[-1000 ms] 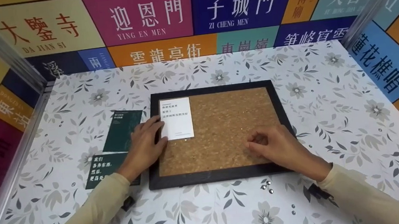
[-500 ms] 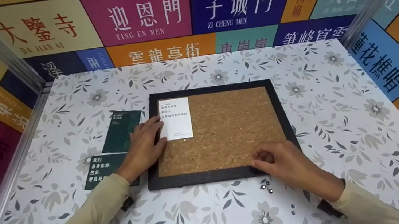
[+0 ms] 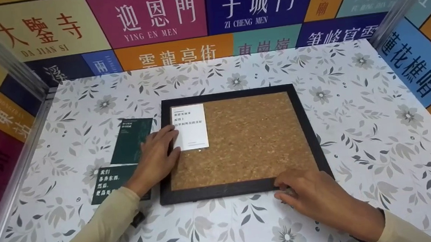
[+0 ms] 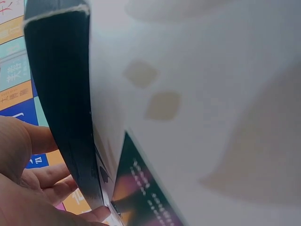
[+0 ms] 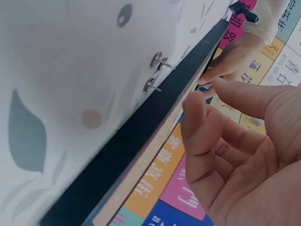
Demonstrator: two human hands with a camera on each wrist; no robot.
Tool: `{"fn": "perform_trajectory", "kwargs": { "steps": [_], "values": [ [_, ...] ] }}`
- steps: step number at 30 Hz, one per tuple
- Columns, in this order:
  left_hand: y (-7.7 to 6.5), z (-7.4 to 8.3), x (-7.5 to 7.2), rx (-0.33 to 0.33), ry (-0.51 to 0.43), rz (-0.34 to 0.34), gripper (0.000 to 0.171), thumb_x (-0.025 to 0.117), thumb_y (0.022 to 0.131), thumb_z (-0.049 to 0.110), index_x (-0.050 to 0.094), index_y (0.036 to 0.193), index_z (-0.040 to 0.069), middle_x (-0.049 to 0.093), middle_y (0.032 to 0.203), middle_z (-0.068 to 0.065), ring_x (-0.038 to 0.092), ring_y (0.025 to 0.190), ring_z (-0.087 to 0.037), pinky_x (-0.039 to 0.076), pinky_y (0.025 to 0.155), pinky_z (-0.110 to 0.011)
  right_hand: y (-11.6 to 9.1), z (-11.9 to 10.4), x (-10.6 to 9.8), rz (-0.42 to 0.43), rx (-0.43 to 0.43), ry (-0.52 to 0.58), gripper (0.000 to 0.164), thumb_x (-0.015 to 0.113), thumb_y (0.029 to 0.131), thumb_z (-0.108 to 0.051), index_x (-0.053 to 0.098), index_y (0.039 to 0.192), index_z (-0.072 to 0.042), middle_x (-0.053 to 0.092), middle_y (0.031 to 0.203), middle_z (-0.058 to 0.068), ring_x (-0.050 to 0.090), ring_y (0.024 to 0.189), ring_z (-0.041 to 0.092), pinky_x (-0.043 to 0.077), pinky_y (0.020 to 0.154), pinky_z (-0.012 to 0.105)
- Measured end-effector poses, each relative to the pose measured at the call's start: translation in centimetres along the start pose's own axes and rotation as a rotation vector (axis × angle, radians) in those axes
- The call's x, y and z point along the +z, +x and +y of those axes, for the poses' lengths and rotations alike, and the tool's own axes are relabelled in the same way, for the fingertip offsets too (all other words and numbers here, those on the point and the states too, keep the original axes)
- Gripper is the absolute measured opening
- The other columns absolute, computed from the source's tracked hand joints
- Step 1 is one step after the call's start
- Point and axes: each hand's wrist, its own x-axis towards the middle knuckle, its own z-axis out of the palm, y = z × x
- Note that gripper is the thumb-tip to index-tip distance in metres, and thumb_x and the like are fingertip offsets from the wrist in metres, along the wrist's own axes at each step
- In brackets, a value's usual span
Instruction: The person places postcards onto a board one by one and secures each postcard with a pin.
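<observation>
A corkboard in a black frame lies on the table, with a white printed card at its upper left. My left hand rests over the frame's left side, its fingertips touching the card's left edge. In the left wrist view this hand lies beside the dark frame edge. At the frame's lower right is my right hand, thumb and fingers apart, nothing seen between them. Silver thumbtacks lie just off the frame in the right wrist view; the right hand hides them from the head view.
Two dark green cards, an upper one and a lower one, lie left of the frame, partly behind the left arm. The table has a floral cover. Panels with large lettering stand around its back and sides.
My right hand has moved from over the cork toward the near frame edge, covering the thumbtacks, and its thumb and fingers have spread apart. The left hand and white card stay put.
</observation>
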Motion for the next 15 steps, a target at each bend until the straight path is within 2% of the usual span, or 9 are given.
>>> {"fn": "perform_trajectory", "kwargs": {
  "steps": [4,10,15],
  "values": [
    [0.0,0.0,0.0,0.0,-0.005,-0.002,0.051,0.07,0.107,0.012,0.059,0.155,-0.001,0.047,0.17,-0.018,0.041,0.152,-0.05,0.027,0.119,-0.081,-0.6,-0.1,0.0,-0.032,-0.03,-0.051,0.016,0.093,0.087,-0.015,0.079,0.095,-0.015,0.076,0.088,-0.004,0.073,0.074,0.015,0.058,0.061,0.037],
    [0.0,-0.1,-0.1,-0.001,-0.013,-0.008,0.051,0.07,0.107,0.012,0.059,0.155,-0.002,0.046,0.17,-0.018,0.041,0.152,-0.051,0.026,0.119,-0.081,-1.5,-0.2,0.1,-0.093,-0.01,-0.086,0.015,0.092,0.088,-0.015,0.078,0.089,-0.019,0.071,0.084,-0.008,0.073,0.073,0.017,0.056,0.057,0.037],
    [0.1,0.0,-0.1,0.001,-0.02,-0.009,0.051,0.07,0.108,0.012,0.059,0.155,-0.002,0.046,0.17,-0.018,0.04,0.153,-0.051,0.022,0.119,-0.085,-2.3,-0.1,0.4,-0.078,-0.007,-0.123,0.011,0.091,0.09,-0.016,0.08,0.091,-0.019,0.069,0.085,-0.007,0.071,0.07,0.018,0.053,0.054,0.036]
  ]
}}
